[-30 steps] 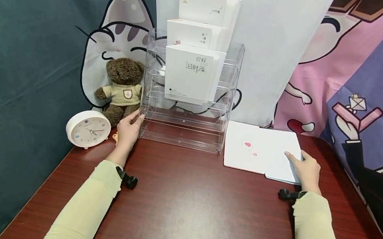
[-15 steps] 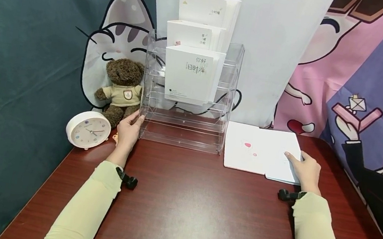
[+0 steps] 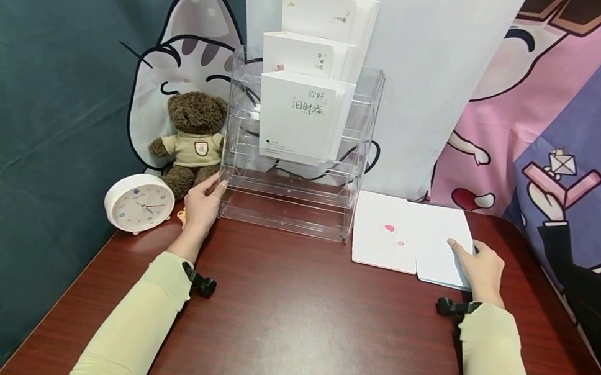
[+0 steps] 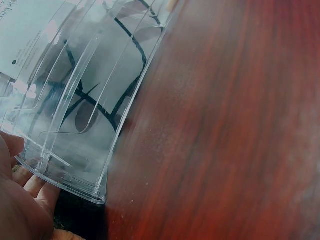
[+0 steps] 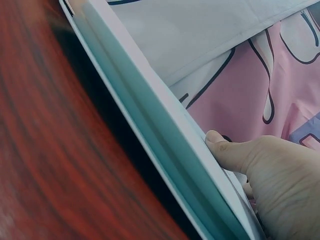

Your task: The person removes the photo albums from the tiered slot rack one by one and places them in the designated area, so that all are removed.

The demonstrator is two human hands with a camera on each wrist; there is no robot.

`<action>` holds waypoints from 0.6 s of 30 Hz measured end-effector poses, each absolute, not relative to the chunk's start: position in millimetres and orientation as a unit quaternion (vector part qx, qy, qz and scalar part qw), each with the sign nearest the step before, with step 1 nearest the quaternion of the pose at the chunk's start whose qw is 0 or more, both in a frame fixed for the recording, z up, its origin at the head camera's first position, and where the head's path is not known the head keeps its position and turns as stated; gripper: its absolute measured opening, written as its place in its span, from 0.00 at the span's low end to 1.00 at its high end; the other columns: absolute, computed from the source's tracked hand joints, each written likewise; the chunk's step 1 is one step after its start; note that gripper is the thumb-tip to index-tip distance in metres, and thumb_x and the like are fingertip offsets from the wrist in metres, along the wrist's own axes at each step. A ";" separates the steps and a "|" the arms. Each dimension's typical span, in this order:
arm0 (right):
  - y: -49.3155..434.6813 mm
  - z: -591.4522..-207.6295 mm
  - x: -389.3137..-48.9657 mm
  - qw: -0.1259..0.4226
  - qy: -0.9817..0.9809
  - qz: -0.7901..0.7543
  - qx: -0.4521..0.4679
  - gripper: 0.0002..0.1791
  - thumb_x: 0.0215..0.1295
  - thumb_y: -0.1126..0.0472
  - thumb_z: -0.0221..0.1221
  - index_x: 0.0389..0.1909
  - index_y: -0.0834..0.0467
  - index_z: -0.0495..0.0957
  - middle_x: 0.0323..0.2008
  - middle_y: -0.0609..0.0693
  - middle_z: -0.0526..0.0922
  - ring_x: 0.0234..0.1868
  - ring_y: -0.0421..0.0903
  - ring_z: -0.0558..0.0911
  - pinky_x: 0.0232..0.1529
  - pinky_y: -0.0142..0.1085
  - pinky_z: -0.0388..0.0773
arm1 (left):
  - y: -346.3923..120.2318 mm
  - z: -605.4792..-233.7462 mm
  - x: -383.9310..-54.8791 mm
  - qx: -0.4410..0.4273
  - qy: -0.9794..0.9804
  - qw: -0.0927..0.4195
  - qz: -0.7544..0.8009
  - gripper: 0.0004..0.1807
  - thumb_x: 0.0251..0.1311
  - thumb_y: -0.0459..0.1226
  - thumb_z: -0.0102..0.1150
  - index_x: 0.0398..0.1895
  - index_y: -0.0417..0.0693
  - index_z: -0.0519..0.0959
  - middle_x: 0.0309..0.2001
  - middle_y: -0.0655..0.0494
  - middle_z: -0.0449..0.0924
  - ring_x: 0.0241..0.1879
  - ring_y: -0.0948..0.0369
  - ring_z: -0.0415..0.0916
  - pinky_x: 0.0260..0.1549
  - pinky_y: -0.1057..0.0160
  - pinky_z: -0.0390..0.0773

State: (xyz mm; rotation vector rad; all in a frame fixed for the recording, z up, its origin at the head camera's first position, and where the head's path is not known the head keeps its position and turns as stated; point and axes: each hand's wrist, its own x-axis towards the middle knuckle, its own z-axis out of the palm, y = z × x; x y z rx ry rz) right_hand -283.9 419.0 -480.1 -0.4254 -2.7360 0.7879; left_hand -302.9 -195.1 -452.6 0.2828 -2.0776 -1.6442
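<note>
My left hand [image 3: 203, 203] grips the lower left side of a clear acrylic display rack [image 3: 283, 223], thumb in front and fingers behind the panel. In the left wrist view the rack's side [image 4: 75, 185] sits between thumb and fingers. Three rows of white books stand in the rack; the front book [image 3: 298, 118] bears dark lettering. My right hand [image 3: 484, 269] holds the right edge of a white book [image 3: 440, 245], its thumb on the cover. In the right wrist view this book [image 5: 160, 125] shows a teal-tinted edge; most fingers are hidden. A white book with red prints [image 3: 383, 248] lies left of it.
Left of the rack sits a brown teddy bear [image 3: 195, 131] in a tan shirt. A round white alarm clock [image 3: 141, 204] stands near the left table edge. A small orange item [image 3: 181, 215] lies by my left hand. Printed cloths [image 3: 433, 72] hang behind the reddish-brown table [image 3: 306, 326].
</note>
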 end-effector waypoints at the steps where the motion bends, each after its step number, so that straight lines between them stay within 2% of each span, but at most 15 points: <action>1: 419.1 -480.4 -284.1 0.131 -0.942 0.271 -0.146 0.48 0.67 0.30 0.54 0.64 0.72 0.71 0.60 0.75 0.73 0.61 0.71 0.69 0.60 0.61 0.66 | -195.2 -452.5 -302.8 0.103 -0.757 0.238 -0.600 0.20 0.66 0.44 0.66 0.61 0.58 0.83 0.52 0.51 0.86 0.50 0.60 0.82 0.46 0.68 0.77; 18: 420.4 -480.7 -285.3 0.124 -0.952 0.249 -0.127 0.50 0.68 0.32 0.54 0.65 0.76 0.68 0.60 0.79 0.70 0.62 0.75 0.66 0.63 0.65 0.61 | -195.1 -452.6 -302.8 0.107 -0.758 0.237 -0.598 0.20 0.66 0.44 0.66 0.61 0.58 0.83 0.51 0.51 0.86 0.49 0.60 0.82 0.45 0.70 0.77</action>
